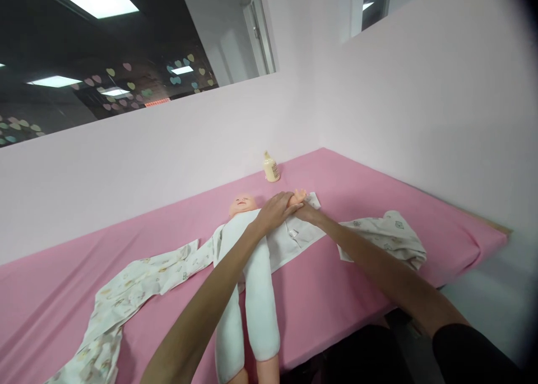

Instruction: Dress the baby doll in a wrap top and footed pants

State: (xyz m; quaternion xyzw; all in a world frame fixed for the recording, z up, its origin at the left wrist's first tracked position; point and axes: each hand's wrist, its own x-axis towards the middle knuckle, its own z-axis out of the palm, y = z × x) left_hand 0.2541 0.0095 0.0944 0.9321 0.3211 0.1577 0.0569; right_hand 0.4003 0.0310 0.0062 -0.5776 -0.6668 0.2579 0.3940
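We are laying our left hand [275, 210] over the arm of the baby doll [246, 272], which is lying face up on the pink table [357, 182]; our right hand [306, 211] seems to be gripping its wrist.

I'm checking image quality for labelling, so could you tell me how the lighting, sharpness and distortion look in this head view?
Head view: lighting is even and soft, with no glare on the pink table; the left hand and right hand on the doll look slightly soft; the frame is tilted, and a dark vignette shows at the right corners.
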